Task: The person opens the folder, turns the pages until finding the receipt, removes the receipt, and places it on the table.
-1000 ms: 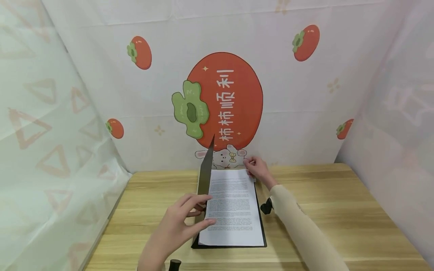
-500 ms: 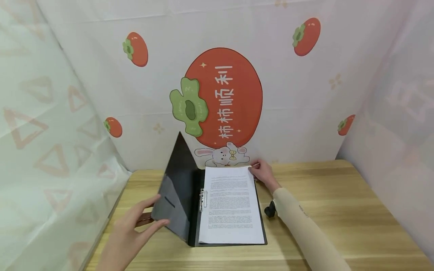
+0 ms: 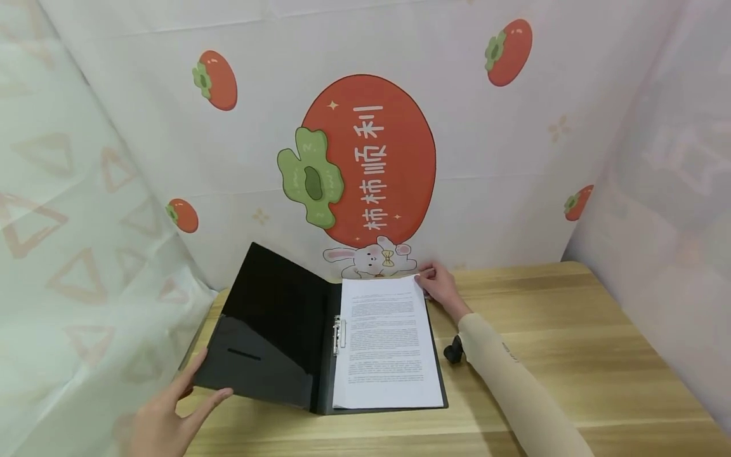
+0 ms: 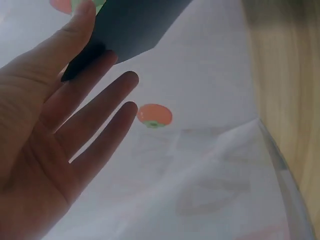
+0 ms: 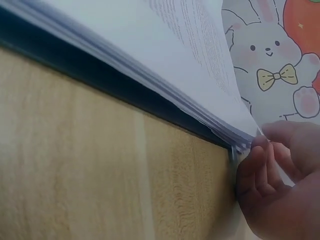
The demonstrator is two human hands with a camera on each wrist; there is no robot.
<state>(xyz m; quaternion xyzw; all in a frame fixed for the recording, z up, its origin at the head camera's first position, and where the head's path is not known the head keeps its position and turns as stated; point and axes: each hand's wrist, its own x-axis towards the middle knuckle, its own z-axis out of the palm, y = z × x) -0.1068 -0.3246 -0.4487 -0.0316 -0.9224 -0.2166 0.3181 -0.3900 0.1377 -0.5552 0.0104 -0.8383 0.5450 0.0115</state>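
Observation:
A black folder [image 3: 322, 381] lies spread on the wooden table, its cover [image 3: 271, 304] tilted up at the left. My left hand [image 3: 165, 416] pinches the cover's near left corner between thumb and fingers. In the left wrist view, the other fingers of that hand are stretched out below the dark cover [image 4: 137, 32]. A stack of printed paper [image 3: 382, 355] rests on the folder's right side, next to a metal clip [image 3: 338, 335] at the spine. My right hand [image 3: 441, 289] pinches the far right corner of the paper; the right wrist view shows the top sheet [image 5: 200, 65] lifted there.
The wooden table [image 3: 548, 330] reaches back to a white cloth [image 3: 491, 216] printed with persimmons and a rabbit. More cloth hangs along the left and right sides. A black piece [image 3: 454, 350] sits at the right sleeve's wrist.
My left hand has swung the folder's cover from nearly upright over to the left, baring the clip and the inner cover. My right hand has taken hold of the paper's far right corner.

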